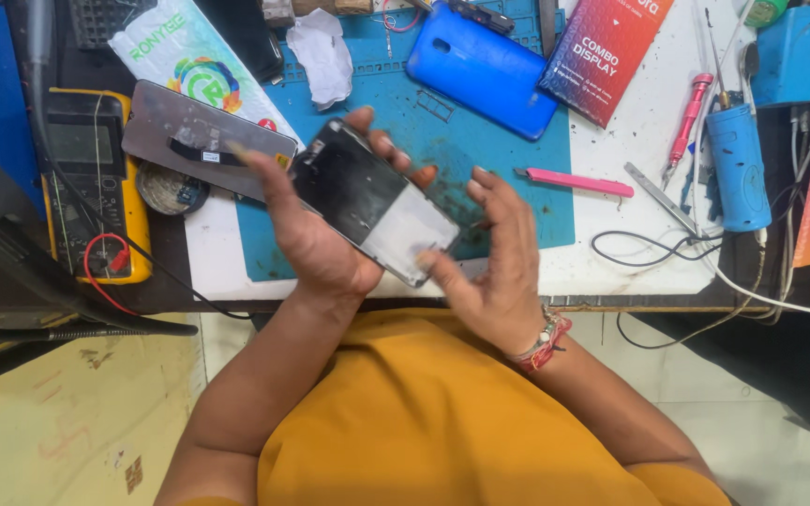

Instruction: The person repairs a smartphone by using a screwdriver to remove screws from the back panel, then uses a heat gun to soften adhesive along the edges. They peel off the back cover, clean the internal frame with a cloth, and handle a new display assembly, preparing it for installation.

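Blue mat (517, 178), pink knife (578, 182), yellow multimeter (133, 225).

Left hand (316, 234) raised palm-up, thumb stretched out toward upper left, fingers curled up from below, tips showing past the far edge. Right hand (494, 258) just beside it, fingers spread and loosely bent, thumb reaching left, tip near the left palm. Red thread band at right wrist. Both forearms bare, angled inward from the body, elbows wide.

my white workbench (611, 253) runs across the upper frame, blue mat (480, 141) on it. pale tiled floor (67, 412) lower left, lit evenly.
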